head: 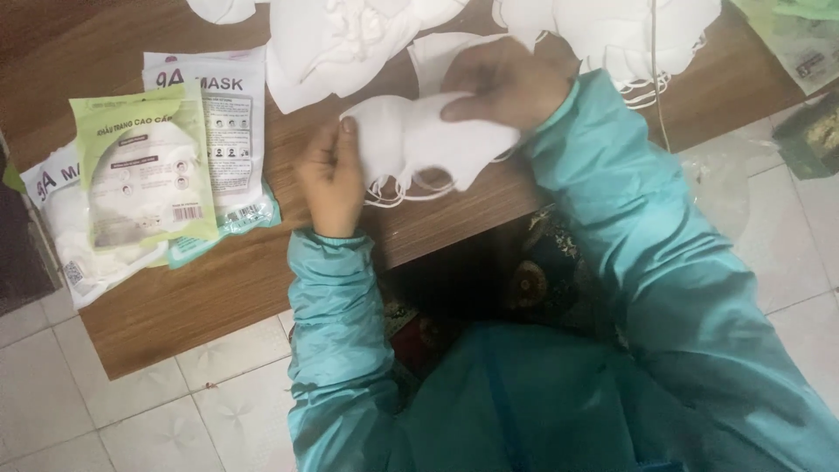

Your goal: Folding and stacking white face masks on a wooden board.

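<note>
Two hands — left hand, right hand — hold white masks beside sealed packets.

Left hand and right hand, fingers curled.

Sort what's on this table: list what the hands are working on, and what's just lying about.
In hand:
white masks, held by left hand and right hand

Lying about:
mask heaps at the table's far edge
packets on the left
cord
dark bag on the floor
</note>
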